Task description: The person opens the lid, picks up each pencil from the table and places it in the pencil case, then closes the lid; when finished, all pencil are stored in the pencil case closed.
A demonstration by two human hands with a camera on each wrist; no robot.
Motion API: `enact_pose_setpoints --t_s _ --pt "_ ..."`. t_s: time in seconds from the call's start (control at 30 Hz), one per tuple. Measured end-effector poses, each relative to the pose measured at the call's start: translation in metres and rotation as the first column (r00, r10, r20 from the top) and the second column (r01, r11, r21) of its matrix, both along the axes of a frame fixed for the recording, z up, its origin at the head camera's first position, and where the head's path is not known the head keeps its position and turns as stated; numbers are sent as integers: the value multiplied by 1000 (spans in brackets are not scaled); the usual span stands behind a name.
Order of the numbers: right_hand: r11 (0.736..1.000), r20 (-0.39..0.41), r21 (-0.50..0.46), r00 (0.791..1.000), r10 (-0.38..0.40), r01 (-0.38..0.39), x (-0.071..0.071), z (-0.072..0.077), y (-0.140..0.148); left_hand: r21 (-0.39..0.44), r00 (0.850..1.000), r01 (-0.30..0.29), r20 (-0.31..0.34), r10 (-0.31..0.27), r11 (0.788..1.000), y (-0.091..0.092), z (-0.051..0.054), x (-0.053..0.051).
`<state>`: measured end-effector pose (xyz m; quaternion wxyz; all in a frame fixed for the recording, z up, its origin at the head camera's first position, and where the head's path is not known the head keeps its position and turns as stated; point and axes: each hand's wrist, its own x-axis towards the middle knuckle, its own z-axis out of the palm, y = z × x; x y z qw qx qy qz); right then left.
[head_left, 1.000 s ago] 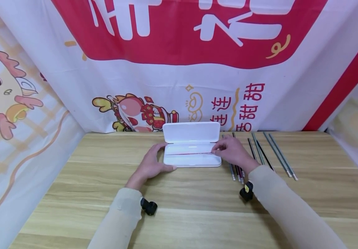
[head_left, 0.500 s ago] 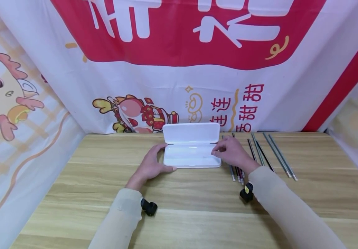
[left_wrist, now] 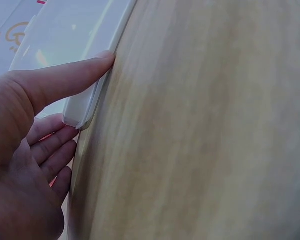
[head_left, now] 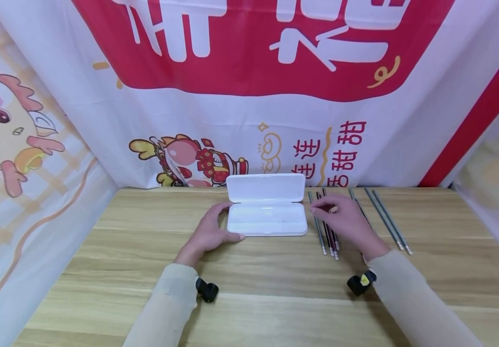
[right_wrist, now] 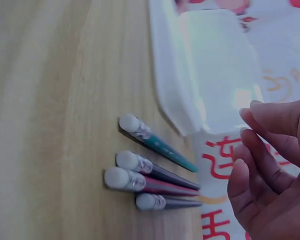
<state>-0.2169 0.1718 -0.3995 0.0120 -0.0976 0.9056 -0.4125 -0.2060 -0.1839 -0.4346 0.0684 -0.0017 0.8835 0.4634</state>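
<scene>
A white pencil case (head_left: 267, 226) stands on the table with its lid (head_left: 267, 189) raised. My left hand (head_left: 209, 232) grips its left end, the thumb along the front edge and the fingers round the end and back. What lies low inside the case is hidden. My right hand (head_left: 346, 218) is just right of the case, above a group of pencils (head_left: 321, 241), with its fingers loosely bent. Nothing shows between those fingers in the right wrist view. There, a green pencil (right_wrist: 167, 152) and a red pencil (right_wrist: 165, 186) lie with white eraser ends toward me.
Two grey-green pencils (head_left: 388, 219) lie farther right on the wooden table (head_left: 258, 318), and others are partly covered by my right hand. A printed cloth (head_left: 249, 111) hangs right behind the case, along the table's back edge.
My right hand has left the case's right end and moved right, over the pencils. The thin reddish line seen across the case a second ago no longer shows. My left hand stays put.
</scene>
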Motion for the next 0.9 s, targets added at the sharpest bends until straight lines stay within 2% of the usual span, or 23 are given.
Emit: enact_pose_setpoints --t_s 0.17,0.33,0.7,0.9 --pt "995 67 -53 995 -75 79 22 0 19 4 1000 2 1 -2 1000 0 -2 1" --pt "980 130 -116 981 -145 160 37 -6 34 7 1000 -3 4 3 1000 -1 -4 1" --pt "968 163 -157 972 -171 197 40 -10 47 -12 1000 -2 1 2 1000 -1 0 2" --pt "967 189 -116 961 -204 228 45 -13 57 -17 1000 -1 3 1 1000 0 -1 0"
